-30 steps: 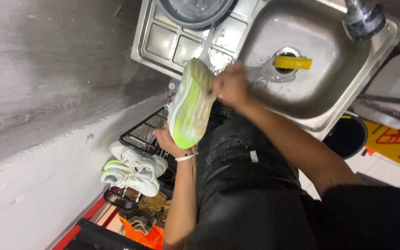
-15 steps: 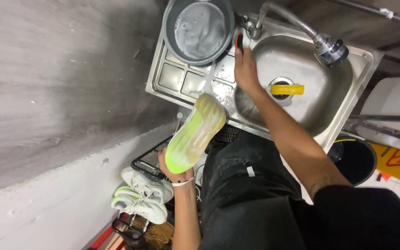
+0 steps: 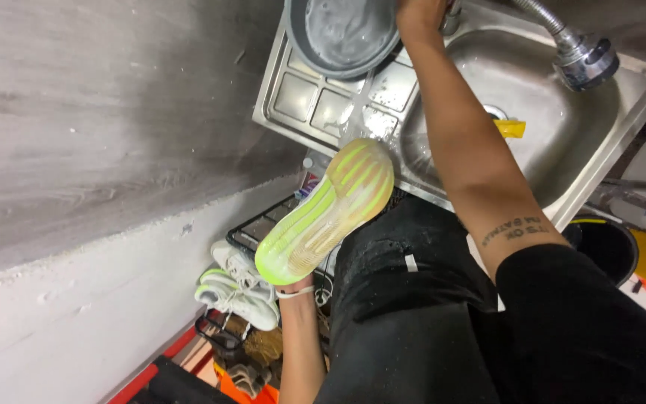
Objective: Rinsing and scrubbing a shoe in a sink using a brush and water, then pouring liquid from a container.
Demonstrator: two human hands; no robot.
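1. The left hand [image 3: 293, 286] holds a neon-green shoe [image 3: 327, 210] from below, sole turned up; the fingers are hidden behind the heel, closed around it.
2. The toe of the shoe reaches over the front edge of the steel sink [image 3: 600, 142], at its draining side.
3. Below, a white sneaker [image 3: 235, 299] lies on a black wire rack [image 3: 263, 224].
4. The right hand [image 3: 419, 13] is at the far edge of the sink, beside a grey basin [image 3: 342, 34]; I cannot tell its grip.
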